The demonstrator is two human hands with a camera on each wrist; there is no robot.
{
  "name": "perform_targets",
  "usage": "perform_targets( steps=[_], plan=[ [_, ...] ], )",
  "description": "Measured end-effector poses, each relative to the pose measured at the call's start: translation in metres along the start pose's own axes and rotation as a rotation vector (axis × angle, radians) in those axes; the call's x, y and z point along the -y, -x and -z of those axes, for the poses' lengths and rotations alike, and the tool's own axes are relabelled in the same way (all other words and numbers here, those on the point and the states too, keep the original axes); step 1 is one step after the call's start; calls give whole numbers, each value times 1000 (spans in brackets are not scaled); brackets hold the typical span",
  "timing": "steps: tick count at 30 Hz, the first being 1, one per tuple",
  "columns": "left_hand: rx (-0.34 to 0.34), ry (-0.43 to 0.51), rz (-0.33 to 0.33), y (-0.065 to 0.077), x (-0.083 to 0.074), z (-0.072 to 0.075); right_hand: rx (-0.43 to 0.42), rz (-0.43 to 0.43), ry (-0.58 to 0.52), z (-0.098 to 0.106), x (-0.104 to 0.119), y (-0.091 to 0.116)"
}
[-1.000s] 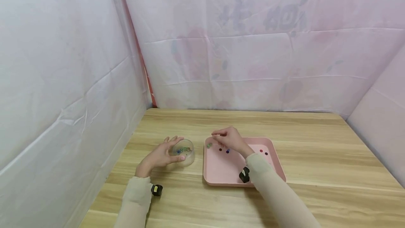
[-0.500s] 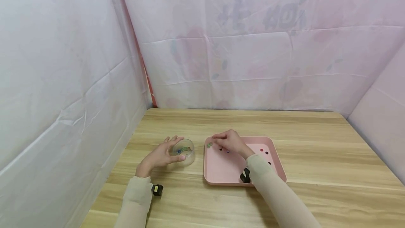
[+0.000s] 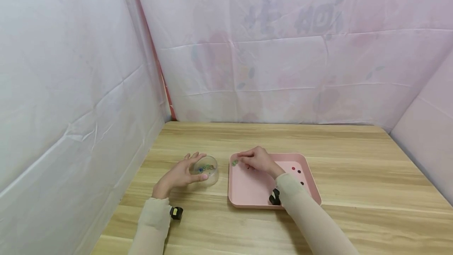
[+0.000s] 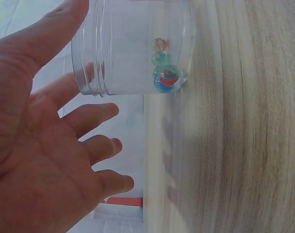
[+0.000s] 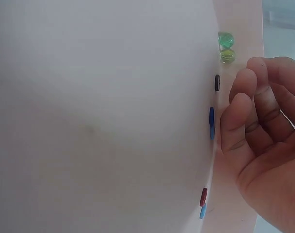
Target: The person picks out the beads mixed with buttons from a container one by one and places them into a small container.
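My left hand holds a clear jar near its threaded rim, thumb on one side and index finger on the other. Several glass marbles lie on the bottom of the jar, and the other fingers spread beside it. Over the far left of a pink tray, my right hand has its fingers loosely bent. Its fingertips are close to two green marbles in the tray corner. Nothing shows in its grasp, though the thumb is partly hidden.
Small flat discs lie in the tray: a black one, a dark blue one and a dark red one among them. A red disc is at the tray's right. The wooden table is backed by white sheeting.
My right hand has lowered slightly towards the two green marbles, and its thumb and index finger have come closer together. My left hand keeps its place on the jar.
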State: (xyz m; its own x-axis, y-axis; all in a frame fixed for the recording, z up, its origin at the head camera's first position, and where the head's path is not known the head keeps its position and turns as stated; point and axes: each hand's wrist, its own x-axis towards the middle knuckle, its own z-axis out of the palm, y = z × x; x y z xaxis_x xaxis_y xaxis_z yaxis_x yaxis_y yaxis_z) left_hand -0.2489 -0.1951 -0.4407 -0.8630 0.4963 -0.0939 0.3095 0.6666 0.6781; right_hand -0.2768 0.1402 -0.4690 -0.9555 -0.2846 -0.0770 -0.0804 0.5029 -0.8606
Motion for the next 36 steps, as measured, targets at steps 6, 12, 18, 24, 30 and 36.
perform_targets(
  steps=[6, 12, 18, 24, 30, 36],
  plan=[
    [-4, -4, 1, -1, 0, 0, 16, -14, 1, -2, -2, -2],
    [-4, -6, 0, -1, 0, 0, 24, -7, 14, -3, -5, -3],
    [-2, -1, 0, -1, 0, 0, 24, -2, 34, -6, -5, -3],
    [-4, 3, 4, -1, 0, 0, 20, 0, 58, -8, -5, -3],
    [-6, -2, 10, -1, 0, 0, 14, -7, 85, -10, -5, -4],
    [-6, -3, 5, -1, 1, 0, 17, 7, 119, -12, -4, -5]
  ],
)
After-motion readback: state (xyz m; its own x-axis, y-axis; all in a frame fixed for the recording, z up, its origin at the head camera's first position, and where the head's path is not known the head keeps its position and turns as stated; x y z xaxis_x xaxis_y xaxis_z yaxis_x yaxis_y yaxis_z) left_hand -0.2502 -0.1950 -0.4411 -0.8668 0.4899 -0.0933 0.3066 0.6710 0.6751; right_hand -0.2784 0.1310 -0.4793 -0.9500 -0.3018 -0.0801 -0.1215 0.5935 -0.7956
